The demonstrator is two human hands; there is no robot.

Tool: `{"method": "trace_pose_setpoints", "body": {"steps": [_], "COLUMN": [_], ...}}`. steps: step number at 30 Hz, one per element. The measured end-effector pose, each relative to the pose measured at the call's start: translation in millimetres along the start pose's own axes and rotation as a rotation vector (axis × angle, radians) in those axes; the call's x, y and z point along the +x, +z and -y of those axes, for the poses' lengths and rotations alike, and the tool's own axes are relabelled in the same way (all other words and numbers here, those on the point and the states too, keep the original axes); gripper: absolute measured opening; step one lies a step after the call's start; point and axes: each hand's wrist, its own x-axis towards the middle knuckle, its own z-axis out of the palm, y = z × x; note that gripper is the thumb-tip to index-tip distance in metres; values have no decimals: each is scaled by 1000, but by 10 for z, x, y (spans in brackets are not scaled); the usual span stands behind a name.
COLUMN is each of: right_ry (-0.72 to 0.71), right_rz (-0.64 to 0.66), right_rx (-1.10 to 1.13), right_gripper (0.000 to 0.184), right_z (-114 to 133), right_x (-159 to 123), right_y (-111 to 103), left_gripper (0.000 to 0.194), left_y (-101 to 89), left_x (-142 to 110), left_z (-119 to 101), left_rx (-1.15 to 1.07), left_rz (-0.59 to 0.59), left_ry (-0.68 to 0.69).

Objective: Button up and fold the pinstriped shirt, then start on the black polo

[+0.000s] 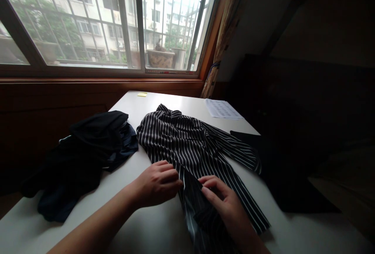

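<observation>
A black shirt with white stripes [187, 140] lies spread on the white table [129, 222], its collar toward the window. One sleeve stretches out to the right. My left hand [161, 181] is closed at the shirt's front edge, its fingertips curled out of sight over the cloth. Thumb and fingers of my right hand [219, 197] pinch the opposite front edge. Between the two hands the front hangs partly apart, and its darker inner side shows. The lower part of the shirt runs under my right hand toward me.
Dark clothes [96, 144] are heaped at the table's left edge. A dark flat cloth or garment [287, 179] lies to the right. Printed paper [222, 108] and a yellow note [142, 94] lie at the far end, below a barred window [140, 23] with a curtain [216, 58].
</observation>
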Motion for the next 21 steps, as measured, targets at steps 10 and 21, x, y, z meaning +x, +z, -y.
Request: {"method": "trace_pose_setpoints", "body": {"steps": [10,21], "right_ry": [340,384], "right_rz": [-24,-7], "right_rx": [489,614], "right_gripper": [28,30], "right_z": [62,111], "right_x": [8,40], "right_y": [122,297], "left_gripper": [8,3], "left_y": [-22,18], "left_x": [-16,18], "left_z": [-36,-95], "left_rx": [56,46], "left_rz": [-138,-119], "left_ry": [21,34]}}
